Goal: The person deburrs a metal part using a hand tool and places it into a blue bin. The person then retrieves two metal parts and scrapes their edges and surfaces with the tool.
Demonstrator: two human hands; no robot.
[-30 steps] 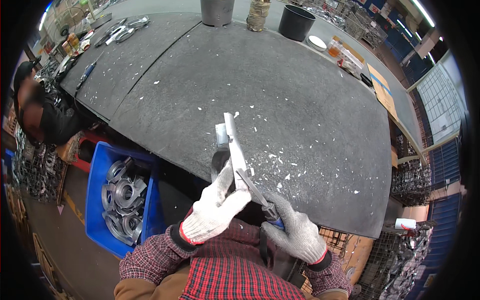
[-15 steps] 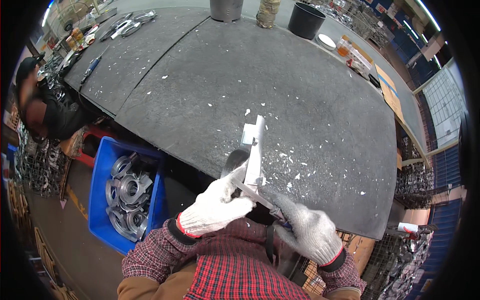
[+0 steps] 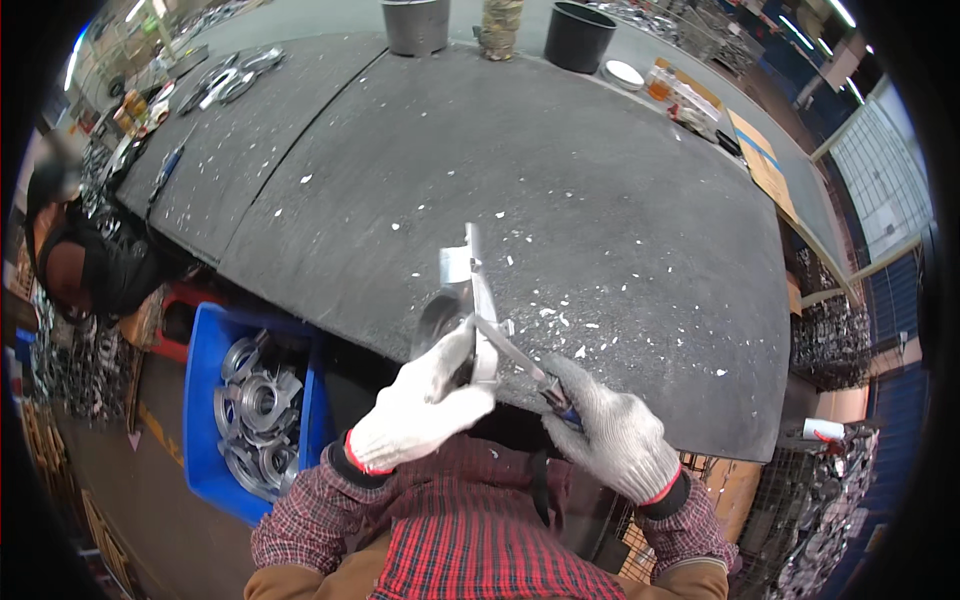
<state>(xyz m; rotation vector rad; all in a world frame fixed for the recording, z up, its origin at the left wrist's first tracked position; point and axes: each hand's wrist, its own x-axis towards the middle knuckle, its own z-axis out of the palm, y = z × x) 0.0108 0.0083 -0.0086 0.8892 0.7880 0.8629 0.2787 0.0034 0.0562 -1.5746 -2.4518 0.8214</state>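
Observation:
In a white knit glove, my left hand (image 3: 420,412) is closed round a silvery metal casting (image 3: 484,302), which has a ring-shaped part and a long straight arm pointing away from me. The casting is held up over the near edge of the table. My right hand (image 3: 622,440), in a grey-white glove, grips the dark blue handle of a flat metal file (image 3: 512,350). Its blade slants up to the left, and its tip end meets the casting close to my left fingers. Part of the ring is hidden behind my left hand.
The dark tabletop (image 3: 380,180) carries scattered white flakes. At lower left stands a blue bin (image 3: 205,400) of similar castings. Buckets (image 3: 580,40) line the far edge. A blue-handled tool (image 3: 170,165) and more castings (image 3: 235,80) lie far left, near another person (image 3: 80,240).
My left hand and the casting have shifted slightly left, and the casting stands straighter. The file's handle shows more now. The whole view has turned a little.

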